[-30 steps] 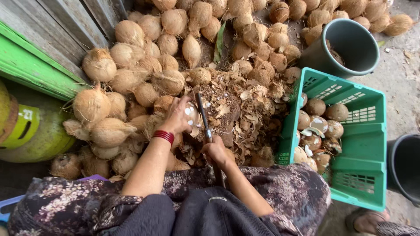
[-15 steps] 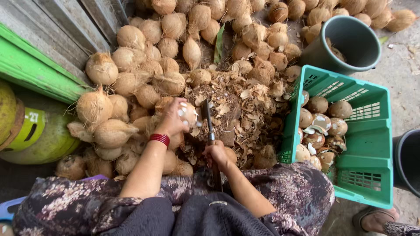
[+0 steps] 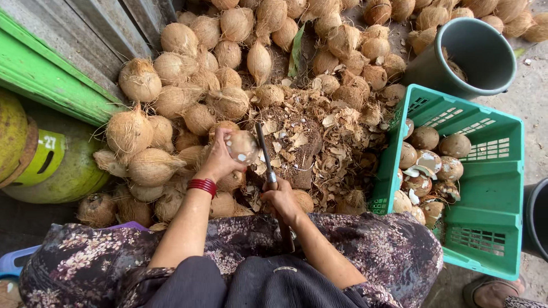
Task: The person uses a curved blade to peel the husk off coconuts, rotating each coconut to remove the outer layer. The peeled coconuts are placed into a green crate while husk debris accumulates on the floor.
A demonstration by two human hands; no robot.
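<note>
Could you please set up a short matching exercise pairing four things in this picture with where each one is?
Things:
1. Peeled coconut
2. Knife
3. Green crate
4. Grey bucket

Places:
A. gripped in the right hand
B. top right, beyond the crate
C. held in the left hand
D. to the person's right, holding peeled coconuts

Pairs: 1-C, 2-A, 3-D, 4-B

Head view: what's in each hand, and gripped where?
Left hand cups a partly peeled coconut from its left side, fingers wrapped over it. Right hand grips a long knife by the handle end, blade pointing away, beside the coconut.
</note>
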